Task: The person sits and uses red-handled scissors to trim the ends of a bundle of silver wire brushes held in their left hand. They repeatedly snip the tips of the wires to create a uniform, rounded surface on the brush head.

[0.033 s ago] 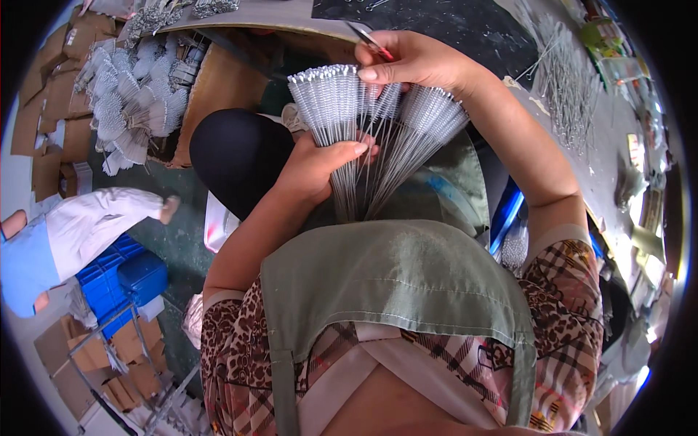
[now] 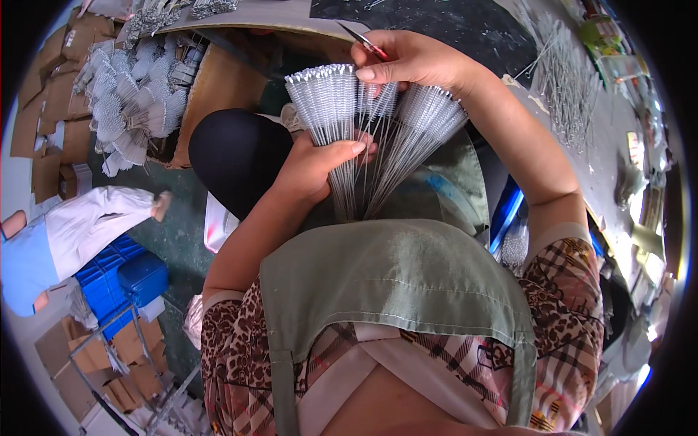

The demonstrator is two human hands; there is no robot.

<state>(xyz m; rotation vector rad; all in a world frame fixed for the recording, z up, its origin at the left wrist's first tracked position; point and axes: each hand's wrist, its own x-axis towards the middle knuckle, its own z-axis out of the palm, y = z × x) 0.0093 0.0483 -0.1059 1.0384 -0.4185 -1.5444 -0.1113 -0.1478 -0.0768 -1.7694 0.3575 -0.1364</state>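
A fanned bundle of thin wire brushes (image 2: 323,98) with pale bristles spreads above my lap, bristle ends away from me and bare wire stems toward me. My left hand (image 2: 320,160) is closed round the stems of the left part, thumb across the front. A second part of the fan (image 2: 430,116) leans to the right, with a few brushes between the two. At the top of the middle brushes, my right hand (image 2: 407,62) pinches near the tips with thumb and finger. It also holds a small pointed metal tool (image 2: 373,47) with red on it, pointing up and left.
Many bundled brushes (image 2: 134,109) fill a cardboard box (image 2: 218,91) at the left. Loose wire pieces (image 2: 567,87) lie on the table at the right, beside a black sheet (image 2: 436,25). Blue crates (image 2: 138,272) and a person in white trousers (image 2: 105,218) are further left.
My right hand and the pointed tool have shifted slightly left, and the left part of the fan has too. The foot of the person at the left has moved slightly.
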